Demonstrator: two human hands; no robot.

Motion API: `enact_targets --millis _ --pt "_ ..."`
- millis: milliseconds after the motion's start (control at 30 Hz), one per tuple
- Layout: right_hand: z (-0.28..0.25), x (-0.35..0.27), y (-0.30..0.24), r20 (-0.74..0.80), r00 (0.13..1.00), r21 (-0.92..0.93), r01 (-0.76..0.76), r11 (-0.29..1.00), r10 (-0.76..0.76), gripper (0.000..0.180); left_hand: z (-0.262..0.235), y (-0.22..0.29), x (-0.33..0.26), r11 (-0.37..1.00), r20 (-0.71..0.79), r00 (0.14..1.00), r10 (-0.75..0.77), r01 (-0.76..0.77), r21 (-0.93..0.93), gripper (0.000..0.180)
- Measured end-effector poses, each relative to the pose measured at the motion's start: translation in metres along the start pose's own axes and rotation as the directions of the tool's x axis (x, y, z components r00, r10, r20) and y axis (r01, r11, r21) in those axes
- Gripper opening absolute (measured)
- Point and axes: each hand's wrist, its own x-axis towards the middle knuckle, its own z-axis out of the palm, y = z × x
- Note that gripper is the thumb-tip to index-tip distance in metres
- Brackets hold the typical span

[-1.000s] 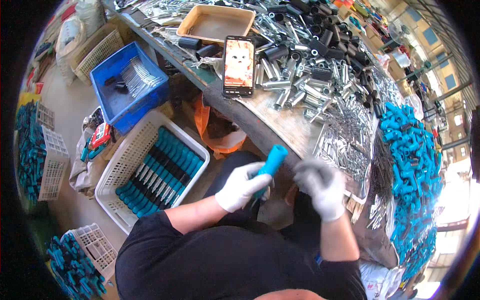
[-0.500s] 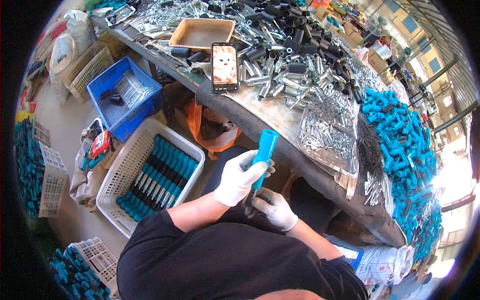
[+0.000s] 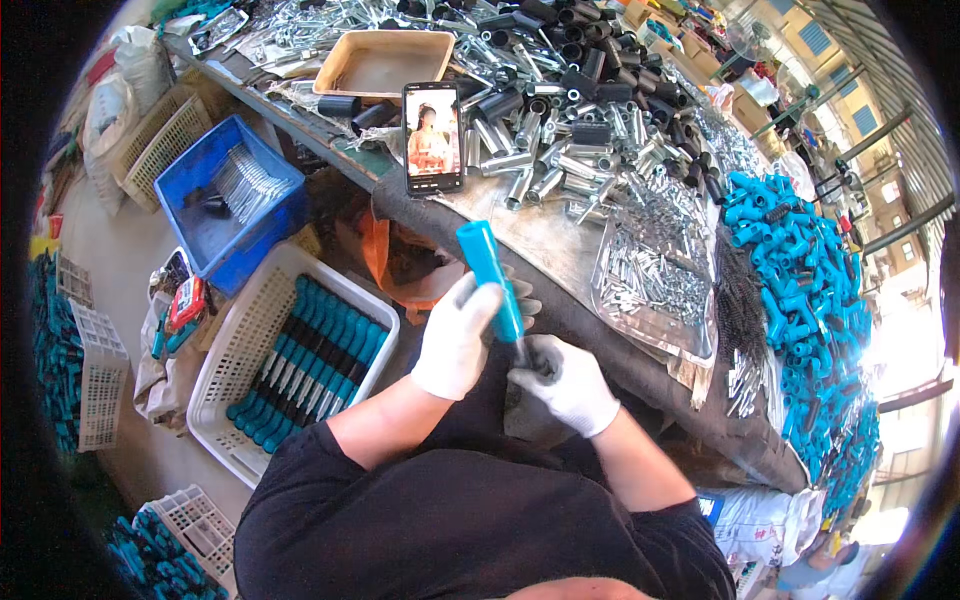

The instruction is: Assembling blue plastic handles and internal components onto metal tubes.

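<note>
Your left hand [image 3: 458, 340], in a white work glove, is wrapped around the lower part of a blue plastic handle [image 3: 490, 280], fingers pressed closed on it so it stands tilted, its open top end leaning up and away from you. Just below that grip, your right hand [image 3: 568, 385], also gloved, is curled tight around something dark and thin at the handle's bottom end; you cannot tell what it is, since the glove hides most of it. Both hands sit close together over your lap, just short of the near edge of the workbench [image 3: 560, 250]. Beyond the grip, on the bench, a phone [image 3: 432, 137] stands propped with its screen lit, and behind it lies a shallow tan tray [image 3: 385, 62]. To the right of the phone spreads a heap of short metal tubes [image 3: 545, 160] and dark sleeves [image 3: 590, 75]. Farther right of your grip, a clear sheet holds small silver pins [image 3: 650, 270], and past it a long pile of blue handles [image 3: 800, 290] runs along the bench in bright sunlight. To the left of your grip, down on the concrete floor, a white basket [image 3: 235, 370] holds finished blue-handled tools in rows, and a blue crate [image 3: 200, 215] stands above it with metal parts inside.
</note>
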Motion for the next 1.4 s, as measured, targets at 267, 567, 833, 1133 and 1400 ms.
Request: enact_targets --millis 267,567,833,1133,1400 --pt "-0.121 0.226 -0.026 -0.351 0.848 -0.737 0.012 0.676 -0.396 0.044 -0.019 -0.009 0.009 0.987 -0.051 0.986 -0.161 0.161 0.009 0.035" --pt "-0.120 0.267 -0.017 -0.318 0.898 -0.535 0.096 0.839 -0.305 0.034 -0.015 -0.020 -0.008 0.924 0.078 0.939 -0.335 0.311 0.222 0.039" --pt "-0.098 0.048 -0.025 0.070 0.930 -0.129 0.367 0.921 -0.361 0.036 -0.018 -0.016 -0.015 0.829 0.298 0.828 -0.475 0.308 0.466 0.036" --pt "-0.099 -0.053 0.008 0.185 0.958 0.012 0.221 0.975 -0.220 0.027 0.009 -0.025 -0.057 0.658 0.383 0.582 -0.718 0.385 0.647 0.035" --pt "-0.057 -0.094 0.029 -0.040 0.941 -0.144 0.328 0.934 -0.336 0.020 0.026 -0.039 -0.076 0.676 0.400 0.586 -0.705 0.385 0.628 0.026"
